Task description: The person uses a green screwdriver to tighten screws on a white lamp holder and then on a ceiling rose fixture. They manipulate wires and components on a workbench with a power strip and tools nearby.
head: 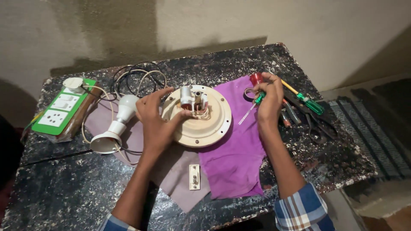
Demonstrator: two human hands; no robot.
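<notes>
left hand [156,122] on round fan plate [201,124]; right hand [269,102] gripping screwdriver [253,106]

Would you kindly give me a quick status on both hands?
Left hand steadying round cream disc. Right hand gripping green-handled screwdriver. Other tools lie beside it.

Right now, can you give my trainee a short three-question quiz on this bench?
1. True or false: the left hand rests on the round cream disc.
2. What does the right hand hold? A) scissors B) a green-handled screwdriver C) the bulb
3. Fill in: the disc lies partly on a ____ cloth.

Key: 1 true; 2 B; 3 purple. The white bulb in its holder lies left of the disc, and the green switch board lies further left, on the table.
</notes>
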